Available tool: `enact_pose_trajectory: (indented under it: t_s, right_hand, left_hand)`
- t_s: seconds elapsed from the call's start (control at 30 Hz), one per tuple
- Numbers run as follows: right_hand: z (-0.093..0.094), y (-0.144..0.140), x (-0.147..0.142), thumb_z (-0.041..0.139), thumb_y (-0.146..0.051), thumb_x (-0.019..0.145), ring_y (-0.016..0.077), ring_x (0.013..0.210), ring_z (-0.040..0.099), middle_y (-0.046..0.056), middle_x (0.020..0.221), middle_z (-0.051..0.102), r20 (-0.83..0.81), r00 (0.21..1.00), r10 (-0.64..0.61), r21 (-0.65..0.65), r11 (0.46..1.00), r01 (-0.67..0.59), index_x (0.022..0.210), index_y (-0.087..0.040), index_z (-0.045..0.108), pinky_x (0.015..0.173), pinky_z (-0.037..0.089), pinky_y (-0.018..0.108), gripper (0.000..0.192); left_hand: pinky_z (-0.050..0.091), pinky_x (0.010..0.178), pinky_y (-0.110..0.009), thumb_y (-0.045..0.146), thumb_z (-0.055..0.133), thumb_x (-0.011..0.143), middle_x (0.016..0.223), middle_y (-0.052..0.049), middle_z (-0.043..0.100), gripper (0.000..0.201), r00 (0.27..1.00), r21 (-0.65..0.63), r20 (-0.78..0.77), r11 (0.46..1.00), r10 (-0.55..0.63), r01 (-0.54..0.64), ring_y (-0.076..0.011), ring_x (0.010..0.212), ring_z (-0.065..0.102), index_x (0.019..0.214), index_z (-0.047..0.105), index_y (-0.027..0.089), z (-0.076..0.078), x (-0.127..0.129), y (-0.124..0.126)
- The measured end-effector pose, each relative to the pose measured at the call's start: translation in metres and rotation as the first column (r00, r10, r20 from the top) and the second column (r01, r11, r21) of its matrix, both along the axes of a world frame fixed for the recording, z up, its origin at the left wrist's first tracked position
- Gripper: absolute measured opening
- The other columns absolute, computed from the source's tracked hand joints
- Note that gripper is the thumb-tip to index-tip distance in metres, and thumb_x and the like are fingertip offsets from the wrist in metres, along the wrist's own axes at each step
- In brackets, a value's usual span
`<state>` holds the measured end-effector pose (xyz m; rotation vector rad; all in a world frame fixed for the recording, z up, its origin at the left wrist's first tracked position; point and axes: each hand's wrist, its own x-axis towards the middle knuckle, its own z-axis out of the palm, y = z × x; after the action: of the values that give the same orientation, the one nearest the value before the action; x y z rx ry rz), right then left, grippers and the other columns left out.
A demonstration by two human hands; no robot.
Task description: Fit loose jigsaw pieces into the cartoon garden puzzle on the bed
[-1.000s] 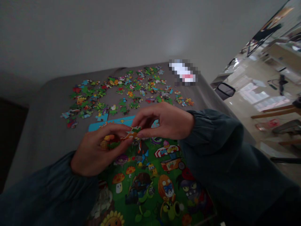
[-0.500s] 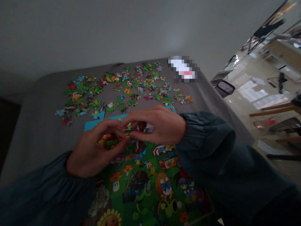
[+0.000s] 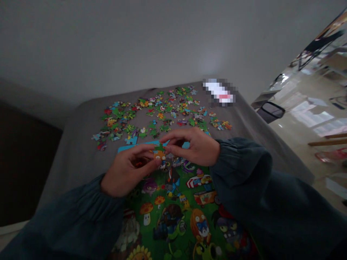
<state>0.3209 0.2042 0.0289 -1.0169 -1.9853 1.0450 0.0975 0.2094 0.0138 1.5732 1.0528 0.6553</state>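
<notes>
1. Puzzle piece [image 3: 159,154], small and orange and green: I am holding it between both hands, just above the far part of the picture board [image 3: 176,213].
2. My left hand [image 3: 127,173] is curling in from the left, thumb and forefinger closed to a narrow pinch on the near edge of the piece.
3. My right hand [image 3: 195,148] is coming in from the right, its fingertips [image 3: 166,148] meeting the piece at its far edge; the other fingers are bending loosely over it, so both hands are touching at the piece.
4. The board is lying flat on the grey table [image 3: 73,159], showing cartoon plants, mushrooms and a sunflower on green, with a blue strip along its far edge.
5. Loose pieces [image 3: 151,115] are lying scattered across the table beyond my hands, well apart from the one I am holding.
6. A small blurred object [image 3: 219,92] is sitting near the far right corner of the table.
7. My dark sleeves [image 3: 244,169] are covering both wrists.
</notes>
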Motion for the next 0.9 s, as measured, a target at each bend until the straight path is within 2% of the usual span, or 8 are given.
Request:
enact_pose_trajectory:
  t_s: [0.1,0.3,0.43,0.53,0.63,0.8,0.9]
  right_hand:
    - [-0.0026,0.0001,-0.0020,0.060,-0.022,0.091,0.0101,0.067,0.067,0.002,0.081,0.075,0.019,0.999,-0.044,0.000,0.999,0.044,0.109,-0.013,0.069,0.068,0.053,0.024,0.022]
    - [-0.0052,-0.0007,-0.0045,0.061,-0.021,0.088,0.0096,0.064,0.065,0.002,0.078,0.075,0.022,0.998,-0.064,0.021,0.998,0.064,0.111,-0.012,0.069,0.066,0.053,0.024,0.026]
    - [-0.0057,-0.0040,-0.0064,0.060,-0.023,0.089,0.0101,0.064,0.066,0.002,0.079,0.076,0.034,0.999,-0.020,0.157,0.987,0.014,0.111,-0.014,0.070,0.066,0.053,0.024,0.025]
    - [-0.0062,-0.0065,-0.0079,0.059,-0.022,0.090,0.0111,0.066,0.066,0.003,0.079,0.075,0.057,0.998,-0.004,0.319,0.948,-0.014,0.107,-0.017,0.073,0.067,0.052,0.025,0.023]
    - [-0.0072,-0.0071,-0.0087,0.057,-0.021,0.091,0.0127,0.066,0.065,0.005,0.077,0.074,0.071,0.997,0.002,0.413,0.910,-0.031,0.104,-0.015,0.074,0.065,0.051,0.026,0.022]
    - [-0.0082,-0.0062,-0.0093,0.054,-0.022,0.093,0.0132,0.067,0.065,0.004,0.080,0.075,0.118,0.993,0.020,0.423,0.904,-0.068,0.110,-0.018,0.073,0.066,0.051,0.026,0.026]
    - [-0.0084,-0.0066,-0.0099,0.054,-0.021,0.093,0.0126,0.068,0.065,0.004,0.082,0.075,0.106,0.994,0.018,0.422,0.905,-0.061,0.113,-0.019,0.072,0.066,0.051,0.025,0.027]
  left_hand:
    - [0.052,0.054,-0.023,0.043,0.077,0.073,0.073,-0.002,0.075,0.039,1.000,-0.059,-0.017,0.998,0.001,-0.002,-0.0146,0.059,0.065,0.102,0.070,0.018,0.0004,0.0007,0.0014]
    - [0.054,0.057,-0.025,0.050,0.070,0.079,0.069,-0.002,0.072,0.035,0.997,-0.039,-0.075,0.999,-0.034,0.031,-0.0171,0.064,0.066,0.094,0.074,0.019,0.0022,0.0001,0.0009]
    - [0.055,0.058,-0.025,0.044,0.073,0.078,0.072,-0.002,0.074,0.024,0.992,-0.011,-0.064,0.994,-0.113,0.113,-0.0174,0.064,0.067,0.083,0.075,0.020,0.0006,-0.0019,0.0012]
    - [0.053,0.055,-0.023,0.041,0.073,0.078,0.072,-0.003,0.075,0.020,0.983,0.045,-0.097,0.986,-0.158,0.163,-0.0168,0.063,0.066,0.077,0.076,0.021,0.0012,-0.0023,0.0027]
    - [0.052,0.053,-0.023,0.039,0.072,0.078,0.073,-0.002,0.076,0.020,0.979,0.067,-0.115,0.982,-0.170,0.179,-0.0167,0.062,0.067,0.086,0.078,0.022,0.0033,-0.0019,0.0027]
    - [0.053,0.057,-0.023,0.035,0.073,0.078,0.071,-0.001,0.076,0.030,0.983,0.148,-0.136,0.979,-0.124,0.144,-0.0162,0.063,0.068,0.104,0.075,0.021,0.0007,-0.0039,-0.0004]
    - [0.052,0.057,-0.021,0.034,0.072,0.079,0.071,0.000,0.074,0.031,0.985,0.208,-0.136,0.969,-0.103,0.130,-0.0146,0.061,0.067,0.108,0.073,0.021,-0.0038,-0.0051,-0.0011]
